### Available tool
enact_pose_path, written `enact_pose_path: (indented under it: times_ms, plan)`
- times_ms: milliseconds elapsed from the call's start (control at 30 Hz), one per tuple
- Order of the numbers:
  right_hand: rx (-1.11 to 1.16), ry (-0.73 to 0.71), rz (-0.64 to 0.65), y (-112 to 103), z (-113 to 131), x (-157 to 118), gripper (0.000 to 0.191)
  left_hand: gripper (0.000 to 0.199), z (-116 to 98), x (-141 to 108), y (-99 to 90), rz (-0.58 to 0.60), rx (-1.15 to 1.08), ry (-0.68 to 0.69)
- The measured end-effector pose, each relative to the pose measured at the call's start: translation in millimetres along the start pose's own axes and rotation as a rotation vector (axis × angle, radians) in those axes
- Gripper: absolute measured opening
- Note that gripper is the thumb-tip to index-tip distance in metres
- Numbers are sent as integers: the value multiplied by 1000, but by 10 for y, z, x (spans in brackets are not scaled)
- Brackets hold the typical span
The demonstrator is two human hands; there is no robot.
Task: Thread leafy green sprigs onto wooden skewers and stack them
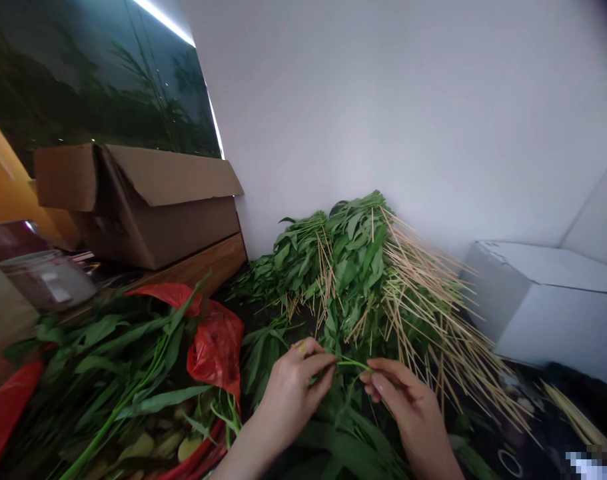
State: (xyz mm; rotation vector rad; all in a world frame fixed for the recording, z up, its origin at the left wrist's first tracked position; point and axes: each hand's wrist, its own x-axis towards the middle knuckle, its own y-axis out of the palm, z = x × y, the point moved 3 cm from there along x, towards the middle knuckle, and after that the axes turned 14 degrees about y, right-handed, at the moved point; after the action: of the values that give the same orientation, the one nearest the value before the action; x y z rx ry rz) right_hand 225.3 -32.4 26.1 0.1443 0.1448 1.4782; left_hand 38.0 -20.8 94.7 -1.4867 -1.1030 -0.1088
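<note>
My left hand, with a gold ring on one finger, pinches a thin green stem near the middle of the view. The stem's other end is pinched by the fingertips of my right hand. Below and behind both hands lie loose green leaves. Beyond them, leafy bundles are piled against the wall. Many thin wooden sticks poke out of the pile toward the right. Whether the held stem carries leaves I cannot make out.
To the left, a red plastic bag holds long leafy stalks. Behind it, an open cardboard box stands on a wooden ledge beside a clear tub. A white box sits at the right by the white wall.
</note>
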Motion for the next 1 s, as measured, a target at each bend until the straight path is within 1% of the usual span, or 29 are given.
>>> enact_pose_path:
  times_ms: [67, 133, 167, 233, 300, 367, 400, 433, 467, 500, 567, 667, 733, 800, 900, 1000]
  plan:
    - [-129, 6, -42, 14, -10, -6, 32, 20, -5, -1, -13, -30, 83, 11]
    - [-253, -22, -40, 52, -31, -20, 31, 18, 15, -1, -18, -88, 135, -5]
    - [-305, -45, -31, 72, -44, -29, 30, 17, 48, -2, -19, -125, 117, -37]
    - [-380, -104, -13, 94, -64, -46, 28, 16, 174, -11, -40, -227, -14, -163]
    - [-422, -159, -37, 74, -70, -53, 27, 16, 361, -41, -114, -390, -208, -351]
    - [-451, -189, -90, 26, -62, -44, 26, 18, 538, -83, -228, -568, -369, -523]
    - [-462, -198, -114, 4, -55, -37, 25, 19, 596, -96, -285, -625, -432, -564]
    - [-471, -210, -132, -10, -45, -29, 24, 20, 628, -98, -330, -643, -490, -574]
    - [-479, -231, -139, -11, -33, -25, 23, 21, 631, -93, -356, -623, -540, -558]
    - [-490, -263, -138, 0, -17, -26, 22, 21, 609, -84, -361, -574, -578, -529]
    - [-521, -353, -137, 45, 21, -41, 20, 22, 513, -75, -311, -442, -581, -462]
    - [-583, -495, -137, 124, 67, -80, 18, 16, 333, -82, -136, -166, -418, -323]
    - [-622, -559, -119, 155, 72, -92, 17, 13, 248, -99, -12, 34, -306, -215]
    - [-668, -607, -80, 174, 56, -91, 15, 12, 218, -128, 62, 167, -226, -144]
    - [-709, -648, -54, 192, 20, -83, 14, 17, 225, -182, 96, 258, -129, -82]
    - [-722, -663, -67, 224, 3, -93, 16, 21, 214, -246, 139, 296, -47, -30]
